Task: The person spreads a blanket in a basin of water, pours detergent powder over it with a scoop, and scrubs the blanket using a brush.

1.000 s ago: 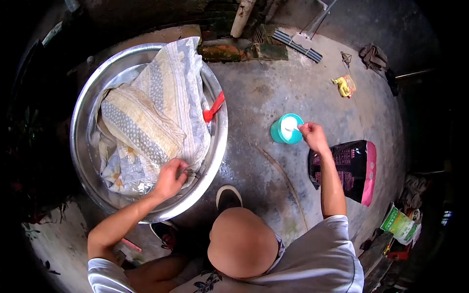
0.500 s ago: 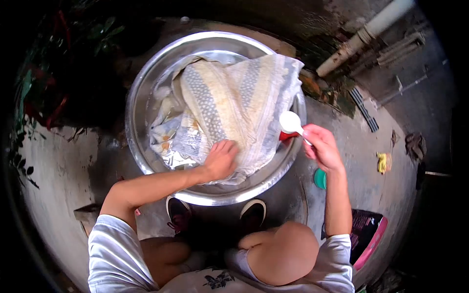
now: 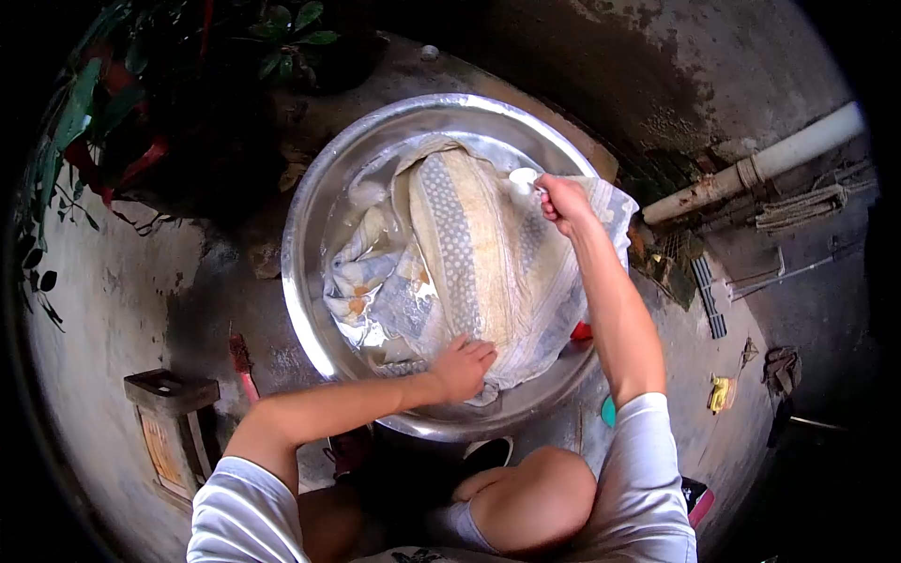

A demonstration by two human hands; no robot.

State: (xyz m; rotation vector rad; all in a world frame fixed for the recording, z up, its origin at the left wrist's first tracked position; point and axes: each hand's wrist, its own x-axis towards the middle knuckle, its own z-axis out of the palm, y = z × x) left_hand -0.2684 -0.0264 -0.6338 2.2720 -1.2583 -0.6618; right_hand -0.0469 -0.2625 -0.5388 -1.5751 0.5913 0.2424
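Observation:
A wide metal basin [image 3: 310, 310] stands in front of me, holding a striped beige and grey-blue cloth [image 3: 479, 253] bunched over water. My right hand [image 3: 566, 204] is closed round the handle of a small white scoop [image 3: 523, 178], over the upper right part of the cloth. I cannot make out whether anything is in the scoop. On the near edge of the cloth lies my left hand [image 3: 463, 367], its fingers apart and slightly bent, holding nothing. A red object [image 3: 582, 331] shows at the basin's right side, partly covered by the cloth.
Right of the basin, a green object [image 3: 608, 411] peeks out beside my arm. A yellow item [image 3: 721, 394] lies farther right. A white pipe [image 3: 760, 164] runs along the wall. At left are a small wooden stool [image 3: 172, 399], a red-handled brush [image 3: 242, 366] and leafy plants [image 3: 84, 113].
My right hand has carried the scoop from the basin's right rim up and left, over the cloth. My left hand stays on the cloth's near edge. The camera view has shifted.

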